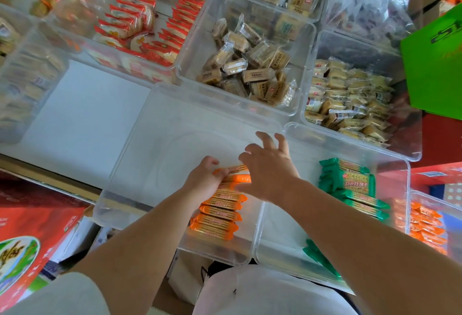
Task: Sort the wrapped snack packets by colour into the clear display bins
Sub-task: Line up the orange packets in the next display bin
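Observation:
A row of orange snack packets (pixel 220 211) lies in the near clear bin (pixel 120 164), along its right side. My left hand (pixel 203 181) is curled on the far end of that row, gripping the top orange packets. My right hand (pixel 266 169) hovers over the same end with fingers spread, palm down, touching or just above the packets. Green snack packets (pixel 350 184) are stacked in the neighbouring clear bin (pixel 402 164) to the right, with more green packets (pixel 320 257) at its near end.
Bins behind hold red packets (pixel 150 32) and beige packets (pixel 252 69) (pixel 350 99). Another bin of orange packets (pixel 427 224) sits far right. A red carton (pixel 30 239) stands at lower left, a green bag (pixel 435 64) at right. White shelf surface (pixel 82 114) shows left.

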A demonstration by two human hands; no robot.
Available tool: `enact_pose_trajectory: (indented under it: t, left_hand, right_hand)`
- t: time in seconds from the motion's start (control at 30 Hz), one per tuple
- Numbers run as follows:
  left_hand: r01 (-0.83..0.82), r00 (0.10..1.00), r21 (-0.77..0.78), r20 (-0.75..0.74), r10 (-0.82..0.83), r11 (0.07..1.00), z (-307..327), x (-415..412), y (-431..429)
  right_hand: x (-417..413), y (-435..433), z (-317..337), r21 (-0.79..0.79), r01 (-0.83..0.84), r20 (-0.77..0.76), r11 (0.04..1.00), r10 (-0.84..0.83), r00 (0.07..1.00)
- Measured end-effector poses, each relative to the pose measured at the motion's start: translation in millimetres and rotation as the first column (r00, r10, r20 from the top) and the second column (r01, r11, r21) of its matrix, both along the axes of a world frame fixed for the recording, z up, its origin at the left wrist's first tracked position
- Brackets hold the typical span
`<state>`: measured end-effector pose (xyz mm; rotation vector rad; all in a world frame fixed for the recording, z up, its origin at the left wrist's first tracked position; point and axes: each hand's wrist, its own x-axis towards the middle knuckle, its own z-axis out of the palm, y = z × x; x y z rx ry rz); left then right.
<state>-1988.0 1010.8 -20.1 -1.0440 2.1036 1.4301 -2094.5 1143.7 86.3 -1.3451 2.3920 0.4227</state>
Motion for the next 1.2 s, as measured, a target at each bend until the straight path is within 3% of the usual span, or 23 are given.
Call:
enact_pose_trajectory:
  t: [0.1,0.17,0.27,0.37,0.57,0.67,0.83,0.9,0.97,1.03,1.1,1.17,1.2]
  left_hand:
    - [0.167,0.974,-0.149,-0.130,-0.187,0.975,-2.2,1.2,-2.1]
    - [0.220,0.953,-0.109,-0.186,-0.237,0.969,4.8,2.5,-2.5]
    - [0.188,0.978,0.225,-0.129,-0.162,0.956,20.4,5.4,-6.6]
    - [0.230,0.972,0.307,-0.120,-0.202,0.924,20.9,4.9,-16.3]
    - [0.392,0.918,0.449,-0.135,-0.373,0.803,25.0,-3.6,-32.0]
    - [0.393,0.918,0.411,-0.129,-0.374,0.823,28.8,-8.2,-32.4]
    - [0.195,0.975,0.368,-0.169,-0.141,0.909,25.4,-9.7,-13.9]
    - [0.171,0.976,0.299,-0.183,-0.119,0.939,22.3,-8.7,-7.3]
    - [0.208,0.967,0.193,-0.189,-0.172,0.959,19.6,-8.4,-8.8]
    - [0.317,0.936,-0.014,-0.157,-0.315,0.948,18.4,-8.7,-15.0]
    - [0.472,0.865,-0.240,-0.060,-0.499,0.848,16.8,-7.4,-19.1]
    - [0.572,0.801,-0.297,0.001,-0.599,0.765,14.5,-8.2,-19.7]
    - [0.584,0.794,-0.269,-0.007,-0.608,0.766,15.9,-9.0,-19.3]
  right_hand:
    - [-4.0,32.3,7.1,-0.284,0.141,0.005,0.948,-0.146,0.989]
    - [-2.6,54.6,5.6,-0.388,0.230,0.007,0.893,-0.247,0.969]
    - [4.3,70.1,1.2,-0.367,0.429,0.190,0.826,-0.385,0.903]
    - [6.8,70.0,-3.4,-0.282,0.606,0.460,0.743,-0.450,0.766]
    - [7.2,70.1,-10.3,-0.267,0.622,0.494,0.736,-0.450,0.744]
    - [8.9,71.7,-12.8,-0.259,0.647,0.527,0.717,-0.456,0.717]
    - [8.9,73.2,-13.4,-0.251,0.658,0.536,0.710,-0.464,0.705]
    - [10.0,72.9,-14.6,-0.252,0.662,0.536,0.706,-0.468,0.703]
    - [10.6,72.9,-15.2,-0.249,0.665,0.535,0.704,-0.472,0.700]
    - [10.9,73.3,-15.8,-0.251,0.661,0.531,0.707,-0.470,0.705]
    - [11.2,73.8,-16.1,-0.251,0.658,0.528,0.710,-0.470,0.708]
    - [11.7,74.4,-16.1,-0.246,0.659,0.528,0.711,-0.472,0.706]
    - [11.7,74.5,-16.1,-0.244,0.658,0.527,0.712,-0.472,0.706]
